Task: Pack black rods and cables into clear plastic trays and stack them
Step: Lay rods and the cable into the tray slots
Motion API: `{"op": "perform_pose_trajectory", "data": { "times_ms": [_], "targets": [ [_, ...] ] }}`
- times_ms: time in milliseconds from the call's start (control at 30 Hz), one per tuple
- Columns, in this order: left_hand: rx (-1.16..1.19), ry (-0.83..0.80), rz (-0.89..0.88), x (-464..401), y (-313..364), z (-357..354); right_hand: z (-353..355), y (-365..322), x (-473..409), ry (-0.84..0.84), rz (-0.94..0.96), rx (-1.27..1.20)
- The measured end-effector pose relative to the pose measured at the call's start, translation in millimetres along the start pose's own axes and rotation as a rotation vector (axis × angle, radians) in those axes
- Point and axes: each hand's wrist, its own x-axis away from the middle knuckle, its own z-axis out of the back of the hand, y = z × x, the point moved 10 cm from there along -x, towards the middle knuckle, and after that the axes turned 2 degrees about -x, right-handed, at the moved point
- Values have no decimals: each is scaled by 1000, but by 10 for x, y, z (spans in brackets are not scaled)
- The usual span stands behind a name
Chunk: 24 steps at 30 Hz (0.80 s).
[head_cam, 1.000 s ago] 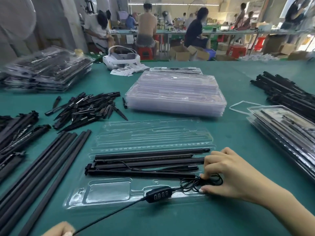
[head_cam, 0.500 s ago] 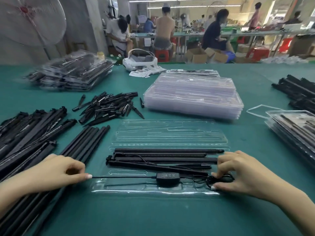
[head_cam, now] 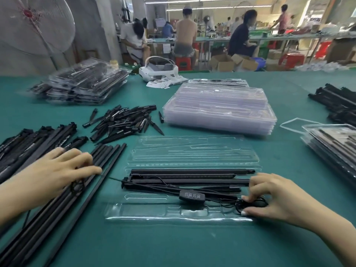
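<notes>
green table (head_cam: 173,245): right hand (head_cam: 273,197) pinches cable (head_cam: 248,204), left hand (head_cam: 57,170) seemingly on rods (head_cam: 81,191).

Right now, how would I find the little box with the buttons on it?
Look at the open clear plastic tray on the green table, right in front of the person. The black controller lies just below the long black rods packed there. It alone is short and stubby, with a row of small buttons and a thin cable attached.
</notes>
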Motion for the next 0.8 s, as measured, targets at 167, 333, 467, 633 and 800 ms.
{"op": "perform_pose_trajectory", "data": {
  "times_ms": [167, 333, 467, 633, 800],
  "targets": [
    [425, -280, 45, 228, 68, -432, -13, 13, 16, -7, 13, -41],
    [529, 134, 143, -198, 470, 527, -18, -3, 45, -21, 14, -63],
    [633, 304, -110, -729, 1516, 1103, -14, -28, 64, -2, 37, -72],
    [820, 308, 1, -1109, 1800, 985, 24, -40, 86, 53, 75, -72],
    [1056, 294, -35, -1101, 1802, 846, 18, -22, 75, 36, 70, -72]
  ]
}}
